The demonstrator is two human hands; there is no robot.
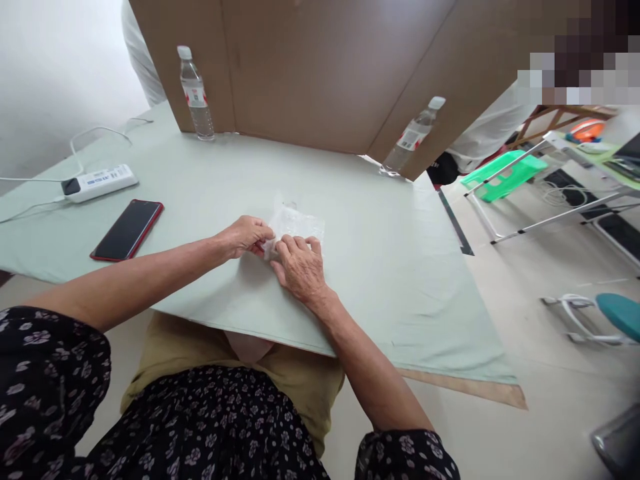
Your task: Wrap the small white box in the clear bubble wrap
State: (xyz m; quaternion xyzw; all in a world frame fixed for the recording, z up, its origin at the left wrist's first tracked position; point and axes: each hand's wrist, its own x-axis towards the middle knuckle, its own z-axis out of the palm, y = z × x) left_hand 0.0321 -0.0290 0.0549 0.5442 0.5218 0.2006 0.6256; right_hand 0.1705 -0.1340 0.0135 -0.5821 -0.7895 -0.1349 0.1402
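Together the left hand point(246, 235) and right hand point(299, 265), fingers curled, pinch what seems a clear plastic bag point(296, 223).

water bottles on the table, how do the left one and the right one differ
The left bottle looks upright against the brown board; the right bottle appears to lean left. The left bottle has a red-and-white label, while the right bottle's label looks mostly white. Both are clear plastic with white caps, standing on the pale green table.

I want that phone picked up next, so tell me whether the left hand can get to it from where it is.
Probably yes. The left hand pinches the clear plastic bag, and the phone lies on its side of the table, with only bare cloth between.
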